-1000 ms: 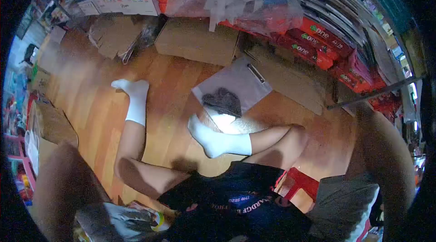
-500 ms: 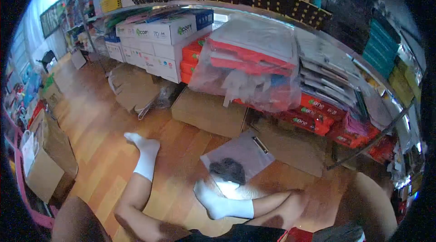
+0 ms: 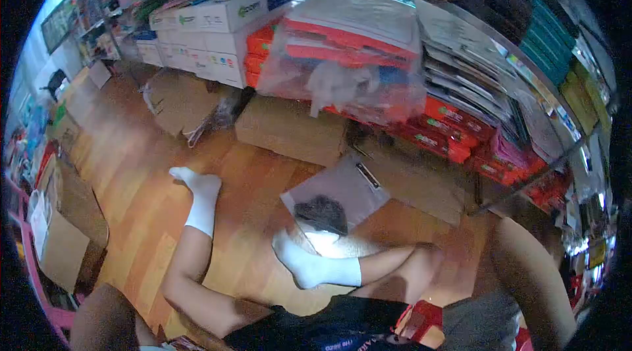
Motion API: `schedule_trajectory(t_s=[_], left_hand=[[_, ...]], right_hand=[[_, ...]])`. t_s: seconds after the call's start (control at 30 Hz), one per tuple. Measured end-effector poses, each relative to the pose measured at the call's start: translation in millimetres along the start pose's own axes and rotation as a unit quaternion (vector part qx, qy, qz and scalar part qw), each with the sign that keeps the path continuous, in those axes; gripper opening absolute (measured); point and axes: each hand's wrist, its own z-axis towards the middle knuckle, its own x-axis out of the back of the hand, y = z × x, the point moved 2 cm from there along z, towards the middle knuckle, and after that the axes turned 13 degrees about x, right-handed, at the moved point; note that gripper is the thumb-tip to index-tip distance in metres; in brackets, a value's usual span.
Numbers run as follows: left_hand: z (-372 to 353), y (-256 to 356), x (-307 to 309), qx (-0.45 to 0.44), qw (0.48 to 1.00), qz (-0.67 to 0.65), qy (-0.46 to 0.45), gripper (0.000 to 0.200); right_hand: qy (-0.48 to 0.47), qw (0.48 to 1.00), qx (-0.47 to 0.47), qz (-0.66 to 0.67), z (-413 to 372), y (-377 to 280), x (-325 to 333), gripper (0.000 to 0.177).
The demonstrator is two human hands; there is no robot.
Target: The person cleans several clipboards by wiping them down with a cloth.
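Neither of my hands shows; only my bare left arm (image 3: 108,318) and right arm (image 3: 533,272) come in at the lower corners. My legs are folded on the wood floor, the left white sock (image 3: 203,203) stretched forward, the right white sock (image 3: 322,270) turned across. Beyond the right foot lies a clipboard (image 3: 365,203) with a metal clip. A dark, blurred object (image 3: 320,213) rests on its near part, beside a bright light patch. At my lap's right edge is a red item (image 3: 426,317) whose kind I cannot make out.
An open cardboard box (image 3: 62,252) stands at left. Flattened cardboard (image 3: 289,128) leans under a low shelf. White copy-paper boxes (image 3: 204,18), red paper packs (image 3: 434,140) and a clear plastic bag (image 3: 349,54) fill the shelf. A diagonal bar (image 3: 530,183) crosses at right.
The view has tilted down, so the shelf, floor and legs sit higher in the picture. More of my lap and of the red item shows. The clipboard stays put.
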Motion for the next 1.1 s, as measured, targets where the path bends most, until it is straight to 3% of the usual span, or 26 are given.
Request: schedule_trajectory(t_s=[0.07,0.17,0.23,0.33,0.37,0.47,0.5,0.57,0.63,0.83,0.87,0.93,1.0,1.07,1.1], left_hand=[[-10,-1,6,-0.009,0.999,-0.027,0.014,0.087],[-19,12,18,-0.037,0.993,-0.103,0.042,0.088],[-33,33,41,-0.079,0.974,-0.197,0.078,0.089],[-75,61,101,-0.175,0.903,-0.369,0.133,0.09],[-95,67,127,-0.216,0.865,-0.427,0.15,0.09],[-141,73,180,-0.356,0.725,-0.567,0.162,0.092],[-147,76,186,-0.368,0.711,-0.581,0.147,0.092],[-151,82,173,-0.334,0.743,-0.57,0.106,0.093],[-154,84,148,-0.227,0.851,-0.469,0.063,0.091],[-165,86,111,-0.184,0.892,-0.413,-0.026,0.077],[-167,89,111,-0.163,0.888,-0.427,-0.043,0.065],[-166,99,108,-0.161,0.882,-0.436,-0.078,0.059],[-163,124,114,-0.15,0.863,-0.465,-0.13,0.052],[-154,153,110,-0.18,0.825,-0.498,-0.196,0.052],[-152,173,105,-0.168,0.76,-0.567,-0.27,0.054]], right_hand=[[0.014,0.998,0.046,-0.028,3,-24,49,0.068],[0.137,0.963,0.067,-0.222,-24,-80,240,0.056],[0.29,0.876,-0.02,-0.385,-65,-104,369,0.049],[0.342,0.748,-0.17,-0.543,-117,-74,457,0.04],[0.313,0.709,-0.222,-0.592,-129,-52,462,0.041],[0.248,0.721,-0.311,-0.567,-132,-41,463,0.041],[0.216,0.734,-0.345,-0.544,-135,-37,464,0.041],[0.182,0.743,-0.378,-0.521,-139,-29,469,0.042],[0.189,0.731,-0.371,-0.54,-143,-26,471,0.037],[0.199,0.689,-0.366,-0.593,-124,-65,442,0.032],[0.196,0.689,-0.369,-0.592,-125,-69,437,0.032],[0.212,0.682,-0.266,-0.648,-124,-82,425,0.033],[0.215,0.68,-0.231,-0.661,-116,-98,410,0.032],[0.216,0.677,-0.195,-0.676,-108,-113,390,0.032],[0.233,0.678,-0.203,-0.667,-105,-118,380,0.035]])
